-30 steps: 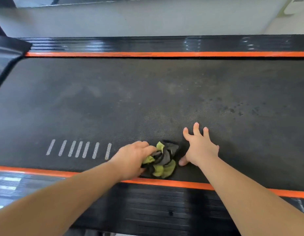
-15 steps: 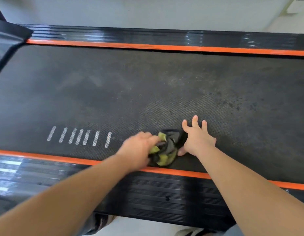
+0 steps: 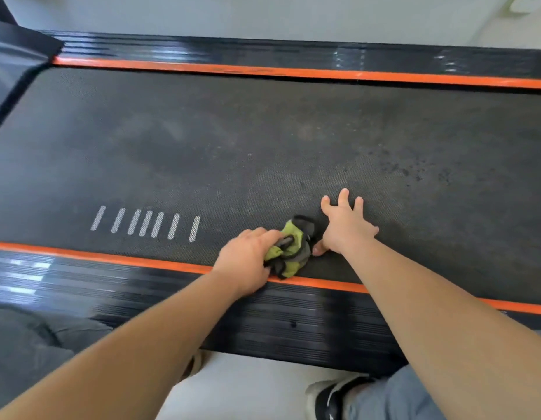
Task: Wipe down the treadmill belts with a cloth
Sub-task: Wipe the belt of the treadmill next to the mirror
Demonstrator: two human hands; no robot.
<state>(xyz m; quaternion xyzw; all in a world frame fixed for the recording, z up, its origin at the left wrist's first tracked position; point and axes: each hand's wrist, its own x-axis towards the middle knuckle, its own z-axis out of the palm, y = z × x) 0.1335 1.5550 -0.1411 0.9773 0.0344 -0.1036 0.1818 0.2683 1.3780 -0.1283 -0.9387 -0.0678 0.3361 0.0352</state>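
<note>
The dark textured treadmill belt (image 3: 263, 147) runs across the view, with dusty smudges in the middle and dark specks toward the right. A crumpled green and grey cloth (image 3: 292, 248) lies on the belt by the near orange stripe. My left hand (image 3: 248, 259) grips the cloth's left side. My right hand (image 3: 345, 225) lies flat on the belt just right of the cloth, fingers spread, thumb touching the cloth's edge.
Orange stripes and glossy black ribbed side rails (image 3: 172, 298) border the belt near and far. White dash marks (image 3: 145, 222) sit on the belt to the left. A dark motor cover (image 3: 11, 65) is at the far left. My shoe (image 3: 330, 395) stands on the pale floor below.
The view has tipped down, bringing the floor and my shoe into sight. The cloth has bunched up tighter against my left hand. My right hand stays flat beside it.
</note>
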